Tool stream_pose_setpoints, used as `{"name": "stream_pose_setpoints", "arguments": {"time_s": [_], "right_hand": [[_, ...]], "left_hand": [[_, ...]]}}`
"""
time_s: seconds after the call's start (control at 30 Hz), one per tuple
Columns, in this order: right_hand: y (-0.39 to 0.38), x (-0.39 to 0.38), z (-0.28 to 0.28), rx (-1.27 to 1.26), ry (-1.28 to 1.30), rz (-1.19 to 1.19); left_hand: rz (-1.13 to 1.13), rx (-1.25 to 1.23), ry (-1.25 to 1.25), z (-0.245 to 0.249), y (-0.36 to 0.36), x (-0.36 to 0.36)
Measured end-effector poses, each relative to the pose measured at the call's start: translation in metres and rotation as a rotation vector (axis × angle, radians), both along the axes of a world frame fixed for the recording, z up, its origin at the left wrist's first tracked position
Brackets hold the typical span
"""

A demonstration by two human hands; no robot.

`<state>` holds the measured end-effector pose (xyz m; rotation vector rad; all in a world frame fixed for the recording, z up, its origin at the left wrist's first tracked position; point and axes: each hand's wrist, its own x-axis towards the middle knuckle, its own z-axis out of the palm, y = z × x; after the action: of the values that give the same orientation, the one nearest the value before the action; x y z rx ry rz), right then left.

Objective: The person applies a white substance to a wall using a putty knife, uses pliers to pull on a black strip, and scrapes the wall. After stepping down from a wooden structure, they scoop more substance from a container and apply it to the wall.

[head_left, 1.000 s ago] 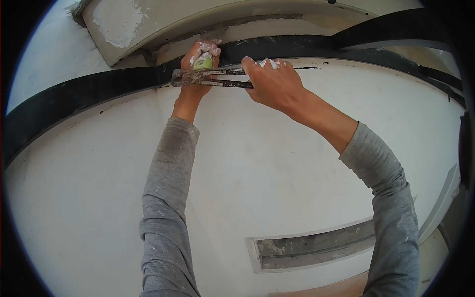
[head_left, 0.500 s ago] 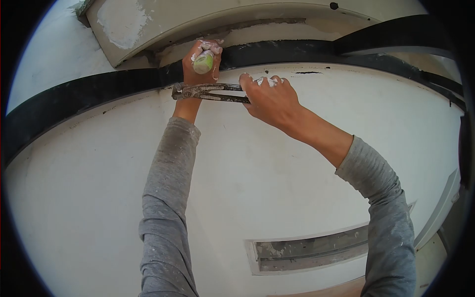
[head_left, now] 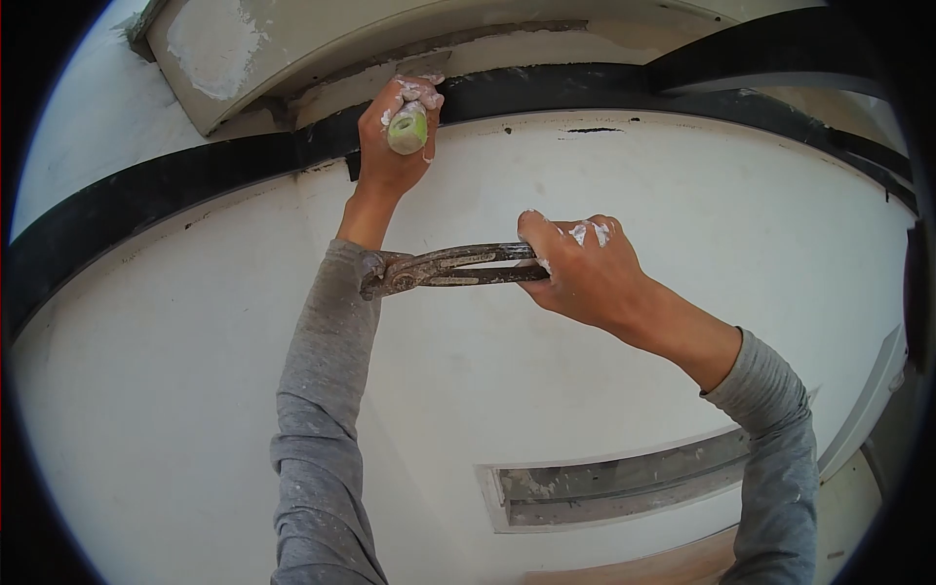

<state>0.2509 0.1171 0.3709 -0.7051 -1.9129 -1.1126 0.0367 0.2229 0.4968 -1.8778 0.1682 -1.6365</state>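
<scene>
My left hand (head_left: 398, 156), smeared with white paste, grips a tool by its green and clear handle (head_left: 408, 132), whose butt end faces me. Most of the tool is hidden by the fist, up against the black bar; I cannot tell its kind. Lower and to the right, my right hand (head_left: 590, 268) is closed around the handles of worn metal pincers (head_left: 458, 265). Their head points left and overlaps my left sleeve cuff in this view, below the green handle. White paste also marks the right knuckles.
A long black bar (head_left: 546, 93) curves across the top, with a second black bar (head_left: 770, 54) branching at right. Above is a beige panel (head_left: 341, 34) with a white patch. Behind my arms stands a white wall (head_left: 468, 380) with a slot-shaped recess (head_left: 624, 483) low down.
My right hand and the pincers have moved down and right, away from my left wrist. The left hand keeps its grip on the green-handled tool in nearly the same spot.
</scene>
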Motion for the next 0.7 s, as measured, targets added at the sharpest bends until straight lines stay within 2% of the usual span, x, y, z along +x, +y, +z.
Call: {"name": "stream_pose_setpoints", "arguments": {"time_s": [0.47,0.63,0.7], "right_hand": [[0.011,0.012,-0.004,-0.01,0.008,-0.006],[0.003,0.004,0.013,0.009,0.001,-0.016],[-0.009,-0.004,0.025,0.059,-0.007,0.01]], "left_hand": [[0.003,0.039,-0.007,0.005,0.001,0.011],[-0.108,-0.031,-0.003,0.011,0.004,0.01],[-0.087,0.01,0.026,0.016,0.009,0.009]]}}
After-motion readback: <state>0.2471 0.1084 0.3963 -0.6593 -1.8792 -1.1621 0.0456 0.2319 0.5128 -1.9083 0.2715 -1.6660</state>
